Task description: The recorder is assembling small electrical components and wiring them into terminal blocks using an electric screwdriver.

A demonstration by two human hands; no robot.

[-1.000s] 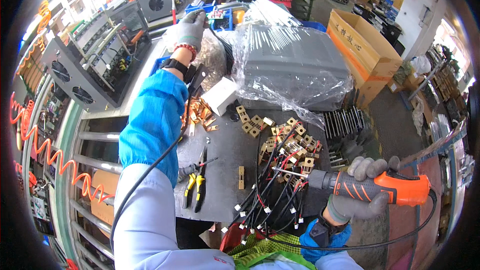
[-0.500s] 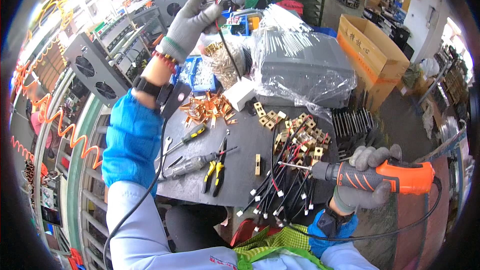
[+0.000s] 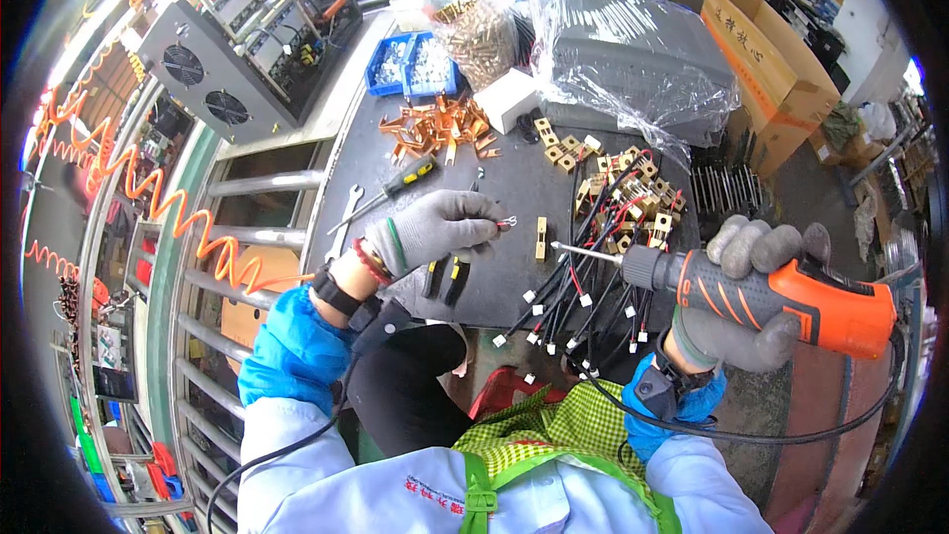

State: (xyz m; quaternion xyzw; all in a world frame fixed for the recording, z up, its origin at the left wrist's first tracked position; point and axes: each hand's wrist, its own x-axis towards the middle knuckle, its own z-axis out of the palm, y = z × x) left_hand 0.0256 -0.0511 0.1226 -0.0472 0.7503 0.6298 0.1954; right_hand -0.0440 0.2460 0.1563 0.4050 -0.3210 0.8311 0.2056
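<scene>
My left hand (image 3: 445, 229), in a grey glove, is over the table with thumb and fingers pinched on a wire lead; only its small metal terminal end (image 3: 508, 222) and a bit of red show past the fingertips. My right hand (image 3: 751, 287), gloved too, wraps round an orange and black electric screwdriver (image 3: 736, 287). Its bit points left, its tip close to a single upright brass block (image 3: 541, 238). Behind the bit lie piled brass blocks (image 3: 647, 188) and black leads (image 3: 563, 287) with white plugs. Pliers (image 3: 457, 282) are partly hidden under my left hand.
Copper clips (image 3: 440, 129) lie heaped at the back, near blue bins (image 3: 411, 64), a white box (image 3: 507, 99) and a plastic-wrapped grey case (image 3: 633, 69). A screwdriver (image 3: 395, 183) and a wrench (image 3: 346, 218) lie left. The tool's black cord (image 3: 791, 435) loops at right.
My left hand has come down from high over the back of the table to the front middle, still pinching the lead. The right hand keeps its hold on the electric screwdriver. The view has tilted downward.
</scene>
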